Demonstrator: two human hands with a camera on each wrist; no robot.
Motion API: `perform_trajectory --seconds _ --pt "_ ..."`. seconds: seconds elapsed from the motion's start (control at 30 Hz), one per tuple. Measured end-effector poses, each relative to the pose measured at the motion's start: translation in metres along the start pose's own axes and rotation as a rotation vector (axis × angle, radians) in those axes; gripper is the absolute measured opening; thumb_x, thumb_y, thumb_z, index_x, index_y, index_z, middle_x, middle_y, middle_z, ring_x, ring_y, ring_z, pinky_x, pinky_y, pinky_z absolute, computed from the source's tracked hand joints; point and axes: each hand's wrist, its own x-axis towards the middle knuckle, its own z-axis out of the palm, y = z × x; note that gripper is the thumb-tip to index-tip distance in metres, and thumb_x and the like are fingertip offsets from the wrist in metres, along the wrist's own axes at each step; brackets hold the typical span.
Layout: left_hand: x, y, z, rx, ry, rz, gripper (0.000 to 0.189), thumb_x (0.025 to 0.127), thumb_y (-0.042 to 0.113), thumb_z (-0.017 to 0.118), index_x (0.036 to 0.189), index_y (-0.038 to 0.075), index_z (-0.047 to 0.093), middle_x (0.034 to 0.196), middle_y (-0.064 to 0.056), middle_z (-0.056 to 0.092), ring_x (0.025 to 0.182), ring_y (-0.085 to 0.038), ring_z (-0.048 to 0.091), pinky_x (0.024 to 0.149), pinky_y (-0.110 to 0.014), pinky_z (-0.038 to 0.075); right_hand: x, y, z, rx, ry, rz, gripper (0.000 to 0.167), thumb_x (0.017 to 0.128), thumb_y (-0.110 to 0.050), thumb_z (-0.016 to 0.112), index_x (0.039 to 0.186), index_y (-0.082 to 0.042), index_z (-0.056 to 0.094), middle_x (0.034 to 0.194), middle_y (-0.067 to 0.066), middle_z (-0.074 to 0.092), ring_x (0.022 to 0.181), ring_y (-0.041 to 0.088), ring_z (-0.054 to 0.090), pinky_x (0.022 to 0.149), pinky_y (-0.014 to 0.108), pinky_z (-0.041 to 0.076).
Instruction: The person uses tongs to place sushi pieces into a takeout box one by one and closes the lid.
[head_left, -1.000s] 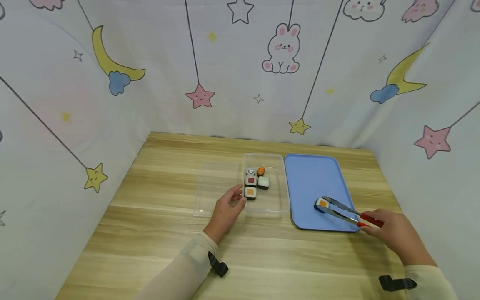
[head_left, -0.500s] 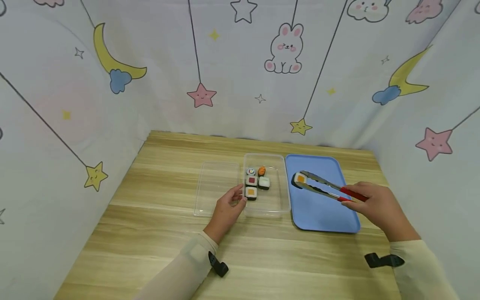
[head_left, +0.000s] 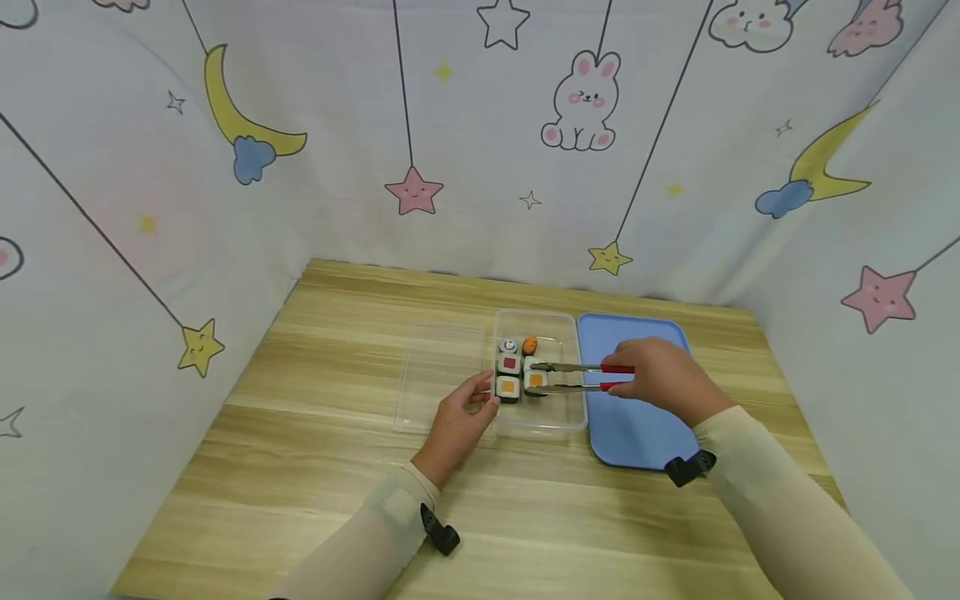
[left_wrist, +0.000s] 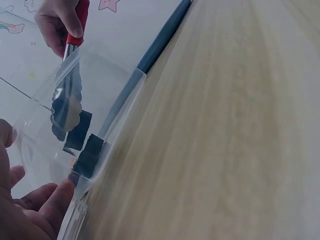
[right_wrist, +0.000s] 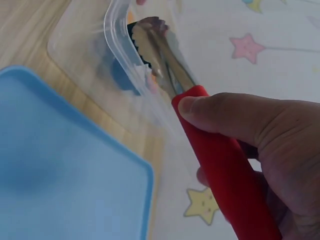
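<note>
Sushi piece (head_left: 536, 380) with an orange centre: in the head view it sits near the middle of the clear box (head_left: 558, 410), between the tips of the tongs (head_left: 573, 367); whether it touches the box floor I cannot tell. The right hand (head_left: 660, 379), at 3 o'clock from the piece, grasps the tongs by their red handles. The left hand (head_left: 459, 417), at 8 o'clock from the box's middle, has its fingers loosely bent and touching the box's side wall. Along the box's 9 o'clock side stand a round roll (head_left: 507, 344), a red-centred piece (head_left: 509, 363) and another orange-centred piece (head_left: 507, 387); an orange piece (head_left: 529, 345) is at 12. The blue tray (head_left: 637, 433) lies at 3 o'clock from the box, the lid (head_left: 438, 379) at 9, all on the desk (head_left: 300, 417).

In the left wrist view, the tongs reach into the box from 11 o'clock, and the left hand's fingertips meet its wall at 8.

In the right wrist view, the right thumb presses a red handle; the tray fills 8 o'clock.
</note>
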Motion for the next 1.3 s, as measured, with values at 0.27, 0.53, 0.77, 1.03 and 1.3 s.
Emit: perform_trajectory --seconds 0.27,0.53,0.77,1.03,1.3 --pt "-0.001 0.001 -0.001 0.003 -0.008 -0.002 0.050 0.101 0.025 0.070 0.148 0.015 0.058 0.133 -0.011 0.065 0.120 -0.026 0.064 0.095 -0.042 0.057 0.014 -0.008 -0.002 -0.033 -0.063 -0.004 0.032 0.081 -0.026 0.091 0.109 -0.016 0.082 0.093 -0.007 0.070 0.084 0.015 0.065 0.075 0.039 0.059" --pt "-0.001 0.000 0.000 -0.003 0.003 -0.008 0.049 0.099 0.025 0.072 0.147 0.019 0.060 0.132 -0.010 0.066 0.119 -0.024 0.065 0.095 -0.042 0.057 0.009 -0.008 -0.005 -0.030 -0.056 -0.005 0.033 0.080 -0.025 0.091 0.109 -0.013 0.082 0.092 -0.006 0.070 0.083 0.017 0.066 0.074 0.040 0.059" --pt "0.000 0.000 0.001 -0.014 0.007 0.005 0.049 0.099 0.025 0.072 0.146 0.019 0.060 0.132 -0.010 0.066 0.119 -0.025 0.064 0.095 -0.043 0.057 0.006 -0.006 -0.007 -0.034 -0.044 -0.008 0.033 0.080 -0.026 0.091 0.109 -0.013 0.082 0.091 -0.008 0.069 0.082 0.015 0.065 0.073 0.038 0.058" --pt "0.000 0.001 0.001 -0.003 0.008 -0.002 0.049 0.099 0.022 0.071 0.147 0.016 0.060 0.132 -0.011 0.067 0.118 -0.025 0.065 0.094 -0.041 0.058 0.003 -0.006 -0.003 -0.025 -0.064 -0.004 0.032 0.079 -0.027 0.092 0.108 -0.017 0.082 0.091 -0.010 0.069 0.082 0.013 0.064 0.074 0.037 0.058" --pt "0.000 0.000 0.001 -0.005 0.005 0.005 0.048 0.099 0.024 0.071 0.146 0.017 0.061 0.131 -0.010 0.067 0.118 -0.025 0.065 0.094 -0.041 0.058 -0.004 -0.003 -0.005 0.027 0.016 0.018 0.039 0.081 -0.028 0.091 0.115 -0.013 0.080 0.099 -0.005 0.072 0.089 0.019 0.067 0.077 0.041 0.058"
